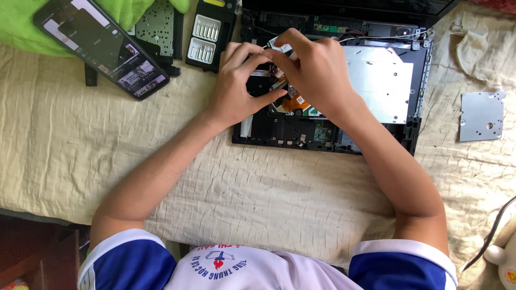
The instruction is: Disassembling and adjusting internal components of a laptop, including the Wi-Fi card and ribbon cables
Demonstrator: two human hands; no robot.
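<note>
An opened black laptop base (408, 134) lies on a beige quilted cloth, its boards, an orange ribbon cable (297, 102) and a silver drive plate (379, 80) exposed. Both my hands work together over its left middle. My left hand (239, 80) pinches near a small part inside the chassis, thumb and fingers closed around it. Above and to the right, my right hand (317, 72) is closed on a thin tool, most likely a small screwdriver (281, 45), whose tip points down into the laptop. What exactly the fingers hold is hidden by the hands.
A smartphone (102, 45) with a lit screen lies at upper left on a green cloth (21, 27). Beside it are a black panel (158, 27) and a screwdriver bit case (207, 35). A loose grey metal plate (481, 115) lies at right. A cable (494, 231) runs at lower right.
</note>
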